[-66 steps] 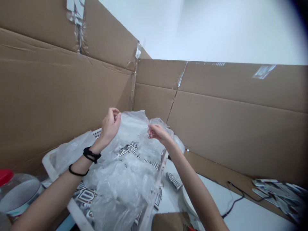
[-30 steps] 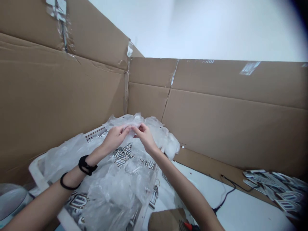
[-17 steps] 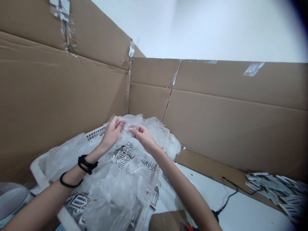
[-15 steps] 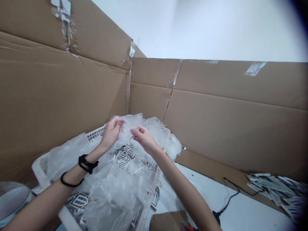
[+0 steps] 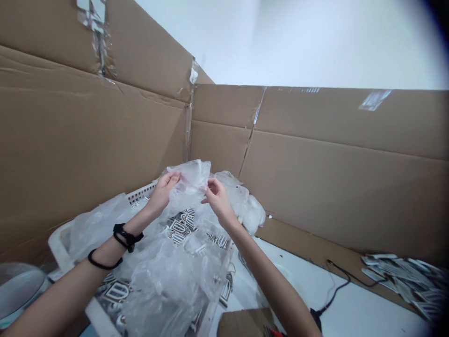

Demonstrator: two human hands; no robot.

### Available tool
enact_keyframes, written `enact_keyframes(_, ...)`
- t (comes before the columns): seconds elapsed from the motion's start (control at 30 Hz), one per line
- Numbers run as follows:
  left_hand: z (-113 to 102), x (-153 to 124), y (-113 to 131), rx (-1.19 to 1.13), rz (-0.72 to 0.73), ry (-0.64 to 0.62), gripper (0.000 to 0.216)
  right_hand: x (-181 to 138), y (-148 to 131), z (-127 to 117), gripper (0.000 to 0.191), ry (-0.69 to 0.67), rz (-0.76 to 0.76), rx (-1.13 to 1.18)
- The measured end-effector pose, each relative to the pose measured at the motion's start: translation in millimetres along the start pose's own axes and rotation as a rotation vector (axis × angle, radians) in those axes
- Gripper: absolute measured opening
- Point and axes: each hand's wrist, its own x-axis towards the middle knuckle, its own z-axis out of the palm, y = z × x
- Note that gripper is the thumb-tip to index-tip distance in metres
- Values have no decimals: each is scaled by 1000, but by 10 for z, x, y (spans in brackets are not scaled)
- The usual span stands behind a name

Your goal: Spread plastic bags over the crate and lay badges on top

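My left hand (image 5: 164, 188) and my right hand (image 5: 217, 199) each pinch an edge of a clear plastic bag (image 5: 189, 180) and hold it stretched between them above a white plastic basket (image 5: 61, 243). The basket is heaped with crumpled clear bags (image 5: 168, 276) and flat pieces printed in black and white (image 5: 178, 227). Two black bands circle my left wrist (image 5: 121, 236).
Tall cardboard walls (image 5: 315, 178) close off the left and back of the white tabletop (image 5: 351, 313). A black cable (image 5: 333, 290) runs across it. A pile of printed flat pieces (image 5: 403, 278) lies far right. A round container (image 5: 17, 290) stands at left, a brown box (image 5: 242, 325) at the bottom.
My hands came together at the top of the heap, then drew apart again, lifting and spreading the clear bag between them. The view shifted slightly.
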Motion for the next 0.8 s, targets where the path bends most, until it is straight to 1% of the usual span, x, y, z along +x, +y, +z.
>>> enact_keyframes(0.07, 11, -7, -3, 0, 15, 40, 29, -18, -20, 3, 30, -50, 59, 69)
enact_keyframes(0.13, 17, -5, -4, -1, 26, 100, 29, -47, -17, 7, 36, -96, 82, 102)
enact_keyframes(0.23, 26, -6, -5, 8, -11, 132, 28, -74, 12, 30, 31, -215, 51, 17)
enact_keyframes(0.27, 29, -10, -6, 15, -32, 132, 28, -72, 21, 41, 29, -225, 26, 2)
enact_keyframes(0.33, 27, -21, -10, 33, -67, 149, 31, -54, 34, 63, 27, -176, -32, 16)
enact_keyframes(0.4, 17, -36, -13, 73, -78, 161, 37, -33, 39, 83, 26, -76, -79, 44)
enact_keyframes(0.43, 11, -44, -13, 103, -77, 143, 39, -25, 40, 92, 26, -40, -91, 58)
enact_keyframes(0.5, 5, -57, -12, 175, -75, 38, 41, -19, 47, 101, 25, -27, -87, 105)
enact_keyframes(0.57, 8, -65, -12, 230, -77, -102, 38, -11, 66, 88, 25, -68, -54, 173)
enact_keyframes(0.63, 13, -63, -14, 253, -62, -180, 33, 16, 97, 45, 28, -75, -2, 253)
enact_keyframes(0.7, 13, -56, -17, 254, -15, -155, 32, 66, 130, -21, 31, -3, 39, 343)
enact_keyframes(0.8, 17, -59, -31, 251, 57, -41, 27, 147, 165, -96, 34, 113, 38, 445)
